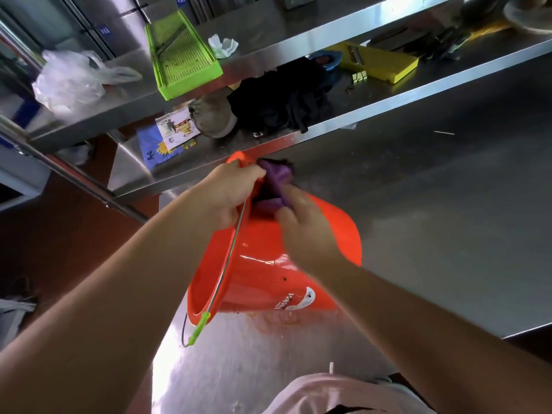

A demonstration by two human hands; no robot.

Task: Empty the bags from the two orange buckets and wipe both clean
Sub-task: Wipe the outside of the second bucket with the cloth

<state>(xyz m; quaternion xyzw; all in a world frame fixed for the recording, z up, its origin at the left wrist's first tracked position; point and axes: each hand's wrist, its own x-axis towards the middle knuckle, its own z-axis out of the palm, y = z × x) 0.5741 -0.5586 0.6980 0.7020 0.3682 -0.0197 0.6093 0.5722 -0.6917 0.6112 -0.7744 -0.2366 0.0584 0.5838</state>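
Head view: the steel desk carries an orange bucket tipped on its side, mouth to the left. Left hand fingers clench the far rim; right hand fingers pinch a purple cloth against the wall. Hard rubbing could roll it off the near edge, and its loose wire handle might snag.

Commercial kitchen, stainless steel prep table, steel shelf w/ green & yellow mandoline slicers
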